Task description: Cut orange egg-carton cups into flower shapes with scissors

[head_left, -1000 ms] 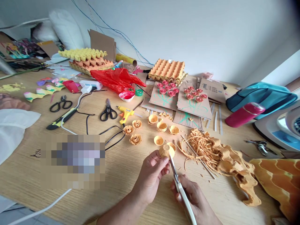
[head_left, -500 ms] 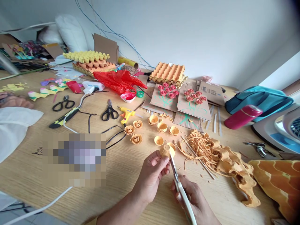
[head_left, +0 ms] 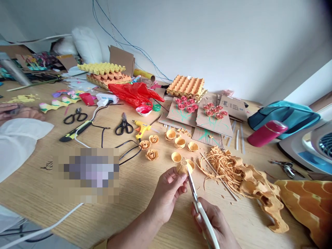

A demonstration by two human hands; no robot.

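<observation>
The right hand (head_left: 215, 221) is wrapped round the pale-handled scissors (head_left: 209, 228), blades angled away from the body, probably so they can reach the rim. The left hand (head_left: 164, 195) pinches a small pulp cup (head_left: 182, 167) by its edge between thumb and fingers, which seems to steady it against the blades; whether they are biting into it is hard to tell. Shredded trimmings (head_left: 220, 167) lie to the right on the grained wooden table (head_left: 129, 214). Beyond the hands sit loose cups (head_left: 176, 157), curled rosettes (head_left: 152, 155) and a yellow glue gun (head_left: 142, 127). Farther back, stacked egg trays (head_left: 187, 84) stand near a plain pale wall (head_left: 212, 41).
</observation>
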